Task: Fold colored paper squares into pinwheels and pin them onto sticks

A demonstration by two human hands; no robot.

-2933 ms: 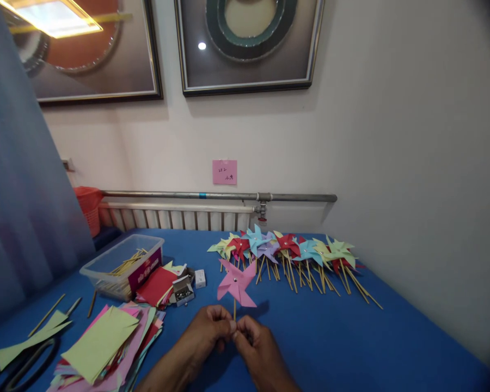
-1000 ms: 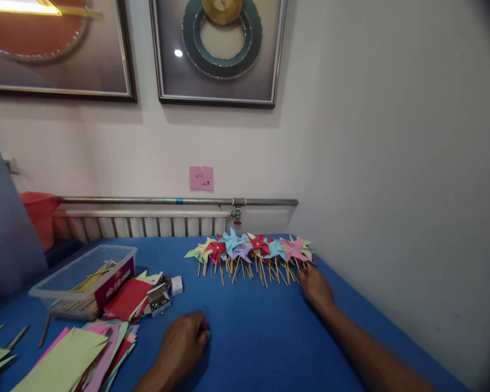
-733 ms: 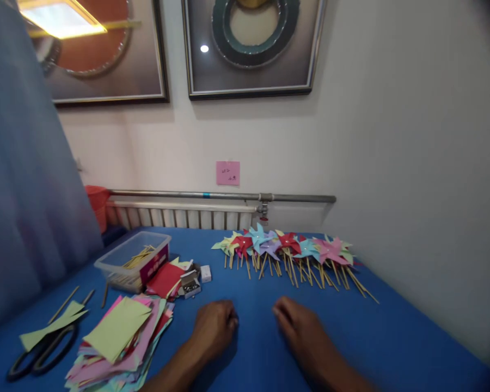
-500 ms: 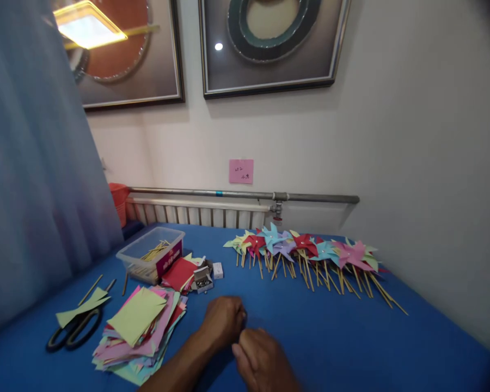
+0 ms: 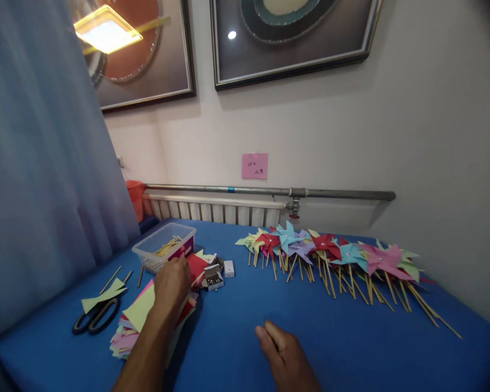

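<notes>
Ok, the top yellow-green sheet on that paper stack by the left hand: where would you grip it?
Probably the yellow-green sheet by its left corner, which juts past the paper stack below. Come from the scissors side, since the left hand covers its right part.

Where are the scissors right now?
In the head view, the scissors lie at the table's near left, beside the paper stack, partly under a yellow-green paper scrap, left of the left hand.

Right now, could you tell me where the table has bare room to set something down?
The blue table is bare in front of the pinwheels, right of the right hand, and between both hands. It is crowded at the left: paper stack, scissors, plastic box and pin box around the left hand.
</notes>
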